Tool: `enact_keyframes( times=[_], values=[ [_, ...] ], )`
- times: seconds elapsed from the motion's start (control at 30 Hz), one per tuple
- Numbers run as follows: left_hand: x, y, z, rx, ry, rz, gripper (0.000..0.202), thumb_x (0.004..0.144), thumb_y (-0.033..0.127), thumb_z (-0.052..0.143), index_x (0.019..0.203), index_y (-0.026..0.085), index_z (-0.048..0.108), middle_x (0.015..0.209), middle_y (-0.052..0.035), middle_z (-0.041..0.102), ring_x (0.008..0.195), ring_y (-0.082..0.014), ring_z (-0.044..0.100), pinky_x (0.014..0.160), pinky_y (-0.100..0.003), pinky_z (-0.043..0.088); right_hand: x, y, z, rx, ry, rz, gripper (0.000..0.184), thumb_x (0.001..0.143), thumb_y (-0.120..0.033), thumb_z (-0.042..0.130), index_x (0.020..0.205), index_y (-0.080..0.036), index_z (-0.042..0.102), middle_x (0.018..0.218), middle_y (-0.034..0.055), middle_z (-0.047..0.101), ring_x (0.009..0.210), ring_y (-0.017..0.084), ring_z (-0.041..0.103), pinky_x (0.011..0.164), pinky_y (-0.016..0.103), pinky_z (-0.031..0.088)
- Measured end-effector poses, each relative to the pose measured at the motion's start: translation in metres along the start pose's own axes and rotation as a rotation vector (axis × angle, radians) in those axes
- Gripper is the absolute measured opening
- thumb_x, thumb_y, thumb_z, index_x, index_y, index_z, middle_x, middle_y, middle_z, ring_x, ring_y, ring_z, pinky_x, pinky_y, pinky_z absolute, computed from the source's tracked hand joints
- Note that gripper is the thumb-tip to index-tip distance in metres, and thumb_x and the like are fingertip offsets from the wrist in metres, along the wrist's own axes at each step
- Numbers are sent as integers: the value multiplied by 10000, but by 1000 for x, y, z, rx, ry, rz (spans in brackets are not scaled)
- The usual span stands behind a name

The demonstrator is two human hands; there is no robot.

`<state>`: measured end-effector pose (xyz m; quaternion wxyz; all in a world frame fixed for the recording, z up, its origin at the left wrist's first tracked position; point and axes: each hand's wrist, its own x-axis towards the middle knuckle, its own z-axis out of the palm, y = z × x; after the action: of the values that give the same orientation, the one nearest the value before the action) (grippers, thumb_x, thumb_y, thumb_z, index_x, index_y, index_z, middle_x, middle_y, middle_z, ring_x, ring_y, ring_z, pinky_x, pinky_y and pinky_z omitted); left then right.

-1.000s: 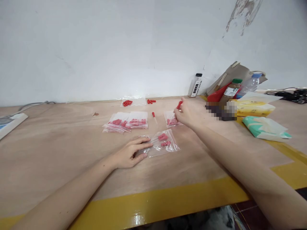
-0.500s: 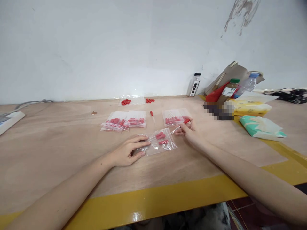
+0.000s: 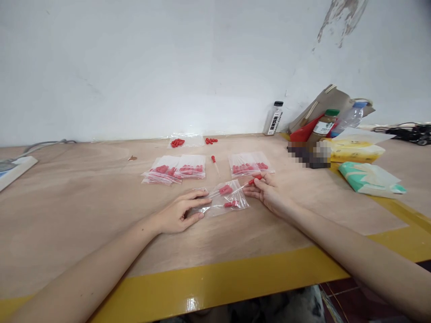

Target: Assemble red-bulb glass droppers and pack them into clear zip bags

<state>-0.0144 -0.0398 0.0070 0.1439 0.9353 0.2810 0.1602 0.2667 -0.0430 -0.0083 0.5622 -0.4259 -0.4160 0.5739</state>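
A clear zip bag (image 3: 215,208) lies on the table with droppers inside, their red bulbs towards its right end. My left hand (image 3: 182,211) rests on the bag's left part, fingers stretched out and apart from the thumb. Between the closed thumb and fingers of my right hand (image 3: 269,193) is a dropper (image 3: 255,180) with a red bulb. Its thin clear tube points left and reaches over or into the bag's right end; I cannot tell which. A single loose dropper (image 3: 213,160) lies behind the bag.
Filled bags of droppers (image 3: 191,167) overlap at the left, with more filled bags (image 3: 249,162) at the right. Loose red bulbs (image 3: 211,141) lie near the wall. Bottles (image 3: 274,119), a tissue pack (image 3: 368,178) and a grey bag (image 3: 316,105) stand to the right.
My right hand has moved the dropper slightly left and down, its tube now overlapping the bag. A red bulb inside the bag has shifted slightly. My left hand stays in place.
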Motion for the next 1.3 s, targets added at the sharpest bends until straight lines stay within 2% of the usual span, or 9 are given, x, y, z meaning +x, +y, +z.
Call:
enact_keyframes(
  times=[0.13, 0.23, 0.4, 0.57, 0.77, 0.9, 0.97, 1.1, 1.3],
  values=[
    [0, 0, 0, 9, -2, 2, 398, 849, 271, 455, 1246, 243, 465, 1333, -76, 414, 1221, -220, 385, 997, -420, 347, 1, -3, -3, -351, -90, -45, 171, 688, -276, 615, 817, -180, 555, 739, -7, 571, 621, 92, 544, 643, 264, 470],
    [1, 1, -1, 14, -3, 3, 408, 852, 279, 451, 1258, 240, 449, 1334, -77, 413, 1221, -217, 384, 1001, -412, 345, 2, -8, -5, -667, -196, -183, 200, 680, -294, 608, 836, -170, 629, 755, 16, 595, 618, 105, 502, 595, 262, 427],
    [1, 2, -2, 18, 0, 7, 425, 852, 291, 450, 1272, 228, 424, 1333, -76, 415, 1223, -214, 381, 1011, -405, 335, 7, -11, -6, -912, -296, -344, 195, 659, -232, 594, 822, -158, 671, 611, -11, 531, 496, 79, 400, 481, 228, 343],
    [2, 2, -2, 33, 8, -12, 463, 845, 304, 459, 1292, 210, 384, 1313, -85, 438, 1214, -216, 388, 1010, -409, 335, 6, -4, 3, -846, -311, -343, 199, 684, -187, 557, 873, -159, 612, 692, 2, 578, 535, 84, 462, 499, 222, 382],
    [1, 2, -2, 28, 20, 17, 442, 850, 289, 448, 1283, 217, 399, 1306, -85, 445, 1203, -223, 401, 998, -410, 346, 8, -2, 1, -631, -386, -239, 255, 678, -205, 562, 924, -159, 512, 894, 66, 607, 798, 140, 583, 639, 255, 469],
    [1, 2, -3, 27, 3, 25, 363, 855, 288, 442, 1212, 236, 479, 1324, -73, 420, 1199, -220, 406, 987, -393, 361, 28, -19, 0, -776, -180, -269, 134, 678, -230, 572, 786, -156, 549, 726, 34, 610, 646, 124, 571, 588, 251, 458],
    [1, 2, -3, 23, 1, 25, 348, 855, 283, 441, 1196, 236, 491, 1323, -73, 419, 1202, -217, 403, 987, -389, 363, 44, -29, 8, -913, -78, -303, 91, 678, -228, 572, 739, -161, 568, 697, 28, 623, 632, 128, 572, 589, 251, 454],
    [0, 3, -1, 9, 19, 41, 353, 853, 260, 441, 1200, 221, 488, 1321, -85, 421, 1213, -220, 390, 999, -400, 351, 83, -37, 48, -1262, -31, -286, 109, 674, -177, 561, 764, -152, 616, 776, 52, 658, 748, 160, 598, 675, 254, 456],
    [0, 5, -2, -9, 6, 21, 343, 844, 244, 455, 1180, 214, 514, 1345, -80, 395, 1224, -220, 377, 1011, -387, 340, 131, -18, 103, -1321, -27, -151, 159, 568, -120, 654, 723, -97, 632, 693, 143, 650, 759, 278, 609, 682, 349, 464]
  ],
)
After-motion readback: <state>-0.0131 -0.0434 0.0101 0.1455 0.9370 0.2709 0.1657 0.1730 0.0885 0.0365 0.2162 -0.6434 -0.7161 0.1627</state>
